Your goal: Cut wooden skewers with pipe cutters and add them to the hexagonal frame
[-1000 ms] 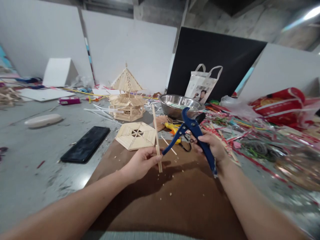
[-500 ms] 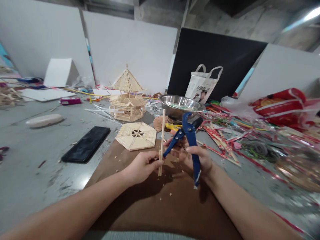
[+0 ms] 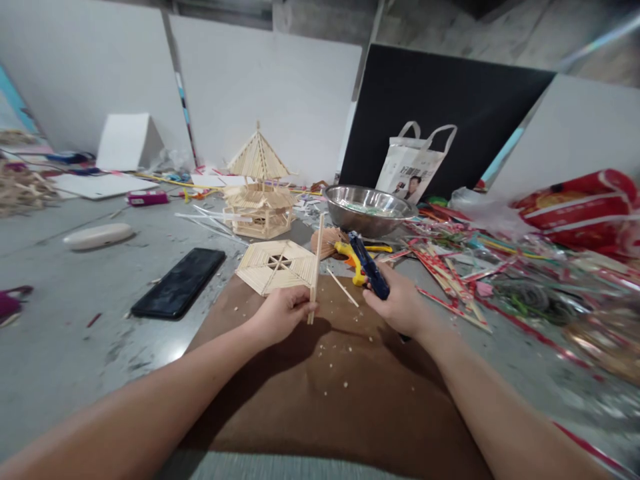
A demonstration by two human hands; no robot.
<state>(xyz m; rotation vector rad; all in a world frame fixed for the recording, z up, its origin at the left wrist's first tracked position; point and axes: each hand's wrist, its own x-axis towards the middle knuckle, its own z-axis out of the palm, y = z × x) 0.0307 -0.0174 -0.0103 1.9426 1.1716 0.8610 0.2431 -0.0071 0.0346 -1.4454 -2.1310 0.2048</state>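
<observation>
Left hand (image 3: pixel 283 313) pinching thin wooden sticks (image 3: pixel 319 257) between thumb and fingers: one long, a shorter one alongside low down, near upright, slight lean right at top. Sticks are held above the brown sheet (image 3: pixel 310 407), in front of the right corner of the hexagonal stick panel (image 3: pixel 270 277); can't tell if they touch it. Right hand (image 3: pixel 400 303) wrapped round the blue pipe cutter (image 3: pixel 369 267), seen edge-on, pointing forward and a bit left; blade position can't be made out. Cutter well apart from the sticks. Yellow tool (image 3: pixel 344 249) behind the cutter, partly hidden by it. One loose stick (image 3: pixel 343 287) lies on the sheet between the hands, pale crumbs scattered nearby.

Grey desk (image 3: pixel 120 280): black phone (image 3: pixel 179 283) left of the sheet, white oval case (image 3: pixel 99 236) beyond it. Stick pagoda model (image 3: pixel 260 200) upright behind the panel. Steel bowl (image 3: pixel 350 217) right of the pagoda, white tote bag (image 3: pixel 410 167) standing behind the bowl. Red-and-white strips (image 3: pixel 450 280) heaped at right, red package (image 3: pixel 580 207) farther back.
</observation>
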